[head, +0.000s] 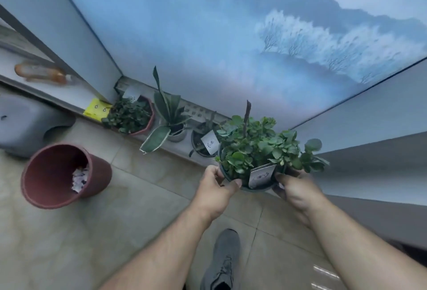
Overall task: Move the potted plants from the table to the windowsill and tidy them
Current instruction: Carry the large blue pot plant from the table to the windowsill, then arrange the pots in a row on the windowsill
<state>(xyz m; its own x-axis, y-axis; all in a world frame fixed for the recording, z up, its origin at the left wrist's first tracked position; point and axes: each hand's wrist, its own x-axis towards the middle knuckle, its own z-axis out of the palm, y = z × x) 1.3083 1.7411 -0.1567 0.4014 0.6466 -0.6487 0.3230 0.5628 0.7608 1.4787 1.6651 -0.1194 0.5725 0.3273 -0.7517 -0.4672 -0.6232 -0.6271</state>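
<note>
Grey stool (25,121): far left on the floor, partly cut off by the edge.
Red bin (62,174): standing on the floor tiles, just right of the stool, with crumpled paper inside.
Yellow card (96,109): lying on the windowsill (182,149) at its left end, touching the first pot.
Red-potted plant (130,115): on the windowsill, bushy small leaves, a white tag at its back.
Long-leaved plant (169,118): next on the sill in a pale pot, one leaf drooping over the sill's edge.
Dark pot (203,142): on the sill beside it, a white tag stuck in the soil, the plant sparse.
Left hand (216,185): fingers curled round the left rim of the carried pot, thumb on the rim.
Round-leaved plant (256,153): in a dark pot held between both hands, over the sill's edge just right of the dark pot; whether it touches the sill cannot be told; a white tag at its front.
Right hand (293,188): gripping the pot's right side, thumb on top.
Grey shoe (221,259): on the floor tiles below, between the forearms.
</note>
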